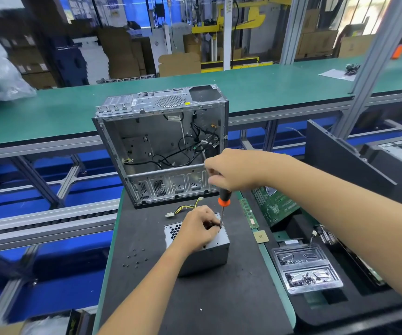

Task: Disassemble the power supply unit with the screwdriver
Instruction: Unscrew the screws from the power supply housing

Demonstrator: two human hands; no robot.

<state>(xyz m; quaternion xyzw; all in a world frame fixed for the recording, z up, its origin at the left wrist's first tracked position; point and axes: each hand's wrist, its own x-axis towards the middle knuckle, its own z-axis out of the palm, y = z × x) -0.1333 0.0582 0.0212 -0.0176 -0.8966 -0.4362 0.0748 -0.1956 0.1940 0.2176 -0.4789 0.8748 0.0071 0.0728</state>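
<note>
I see the power supply unit (201, 250) as a grey metal box sitting near the middle of the dark bench (219, 298). Its top face has a patch of honeycomb vent holes at the left corner, and yellow-and-black wires (183, 210) trail from its far side toward the open computer case (163, 143) at the bench's far edge. My left hand (198, 228) rests on the box top, its grip curled and pinching at the screwdriver tip. My right hand (234, 171) has its grip wrapped round the black-and-orange handle of the screwdriver (223, 206), held upright with the shaft on the box's far right corner. Loose screws (134, 258) lie toward the bench's left edge, and a clear tray (306, 269) sits to the right.
</note>
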